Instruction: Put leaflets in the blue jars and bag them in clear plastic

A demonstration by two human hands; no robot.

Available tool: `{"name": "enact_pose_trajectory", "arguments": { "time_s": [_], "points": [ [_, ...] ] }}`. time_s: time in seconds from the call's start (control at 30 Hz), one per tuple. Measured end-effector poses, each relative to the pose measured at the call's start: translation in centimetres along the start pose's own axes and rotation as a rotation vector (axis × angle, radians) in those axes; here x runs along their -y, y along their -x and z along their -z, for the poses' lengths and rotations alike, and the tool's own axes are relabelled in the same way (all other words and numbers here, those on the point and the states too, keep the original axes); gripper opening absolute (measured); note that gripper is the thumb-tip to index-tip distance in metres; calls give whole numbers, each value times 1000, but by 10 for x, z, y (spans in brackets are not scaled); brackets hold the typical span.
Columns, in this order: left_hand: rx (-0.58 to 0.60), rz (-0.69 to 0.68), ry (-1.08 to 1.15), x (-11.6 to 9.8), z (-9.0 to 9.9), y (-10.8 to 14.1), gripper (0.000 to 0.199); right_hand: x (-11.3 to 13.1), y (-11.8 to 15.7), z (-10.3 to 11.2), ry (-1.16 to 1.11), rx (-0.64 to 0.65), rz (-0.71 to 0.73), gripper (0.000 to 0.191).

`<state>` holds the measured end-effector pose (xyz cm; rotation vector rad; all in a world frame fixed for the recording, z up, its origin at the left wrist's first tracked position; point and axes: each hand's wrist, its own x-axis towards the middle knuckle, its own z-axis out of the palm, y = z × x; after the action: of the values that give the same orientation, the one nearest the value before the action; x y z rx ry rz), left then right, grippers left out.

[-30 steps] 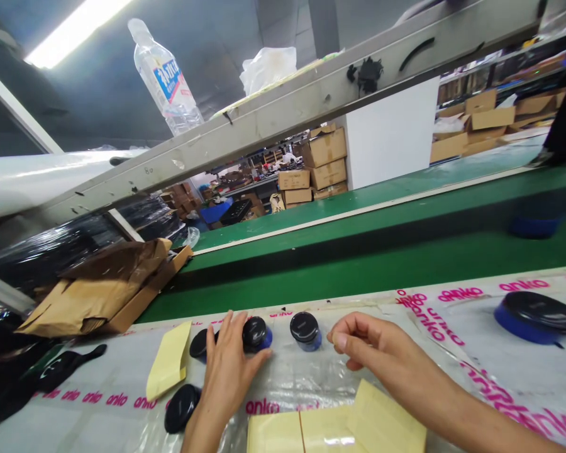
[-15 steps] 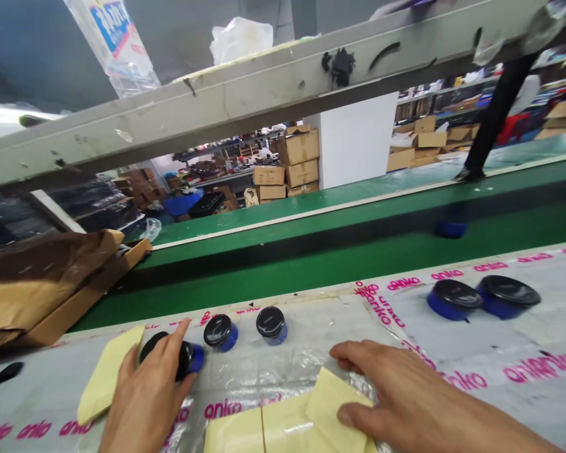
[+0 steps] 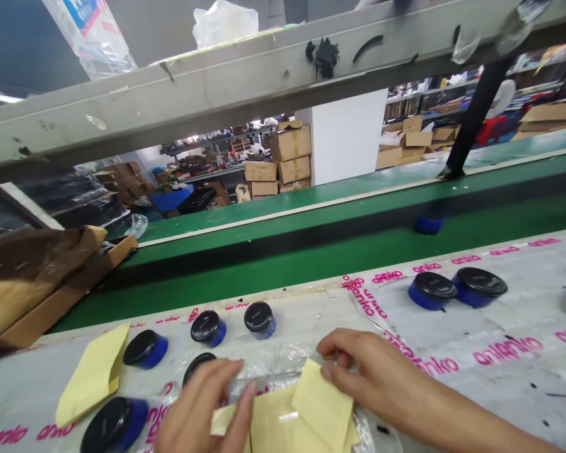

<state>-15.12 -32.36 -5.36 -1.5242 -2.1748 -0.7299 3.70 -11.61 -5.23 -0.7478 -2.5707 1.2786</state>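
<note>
My left hand [image 3: 202,409] hovers with its fingers apart over the near edge of the bench, at the left end of a stack of yellow paper slips [image 3: 273,418]. Behind its fingers a round blue jar with a black lid [image 3: 199,365] is partly hidden. My right hand [image 3: 358,365] has its fingers curled, with thumb and forefinger closed at the corner of the top yellow paper slip [image 3: 323,402], which lies askew on the stack. Left of my left hand are another black-lidded jar [image 3: 116,425] and a folded yellow paper [image 3: 94,374].
More jars stand farther back, including one jar [image 3: 259,319] and a pair to the right [image 3: 432,290]. Beyond the plastic-covered bench [image 3: 302,308] runs a green conveyor belt [image 3: 245,270] carrying a blue item [image 3: 428,224]. An open carton [image 3: 42,283] sits at left; a grey beam [image 3: 217,75] crosses above.
My left hand has left the jars at left and moved right, toward the yellow slips. My right hand's fingers have drawn in at the top slip's corner. The view has shifted slightly.
</note>
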Motion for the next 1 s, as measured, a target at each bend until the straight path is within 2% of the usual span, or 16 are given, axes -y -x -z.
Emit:
{"name": "enact_pose_trajectory", "arguments": {
  "time_s": [0.07, 0.13, 0.2, 0.27, 0.37, 0.53, 0.7, 0.87, 1.0],
  "points": [
    [25, 132, 199, -29, -18, 1, 20, 4, -3, 0, 0, 3, -15, 17],
    [96, 223, 329, -51, -38, 2, 37, 7, -6, -2, 1, 12, -41, 16],
    [211, 301, 410, -64, -53, -1, 52, 7, -8, -4, 13, 11, -54, 15],
    [337, 368, 465, -70, -61, -6, 59, 7, -10, -6, 22, 6, -52, 16],
    [431, 451, 498, -72, -60, -16, 58, 6, -13, -8, 17, 16, -57, 17],
    [462, 567, 521, -78, -55, -27, 44, 10, -13, -8, 18, 46, -81, 17],
    [490, 578, 633, -79, -57, -30, 25, 10, -10, -7, 9, 48, -11, 17],
    [450, 587, 551, -82, -59, -30, 23, 6, -8, -6, -9, 24, 86, 15],
    [515, 585, 501, -82, -57, -33, 29, 7, -7, -7, -29, 34, 128, 15]
  ]
}}
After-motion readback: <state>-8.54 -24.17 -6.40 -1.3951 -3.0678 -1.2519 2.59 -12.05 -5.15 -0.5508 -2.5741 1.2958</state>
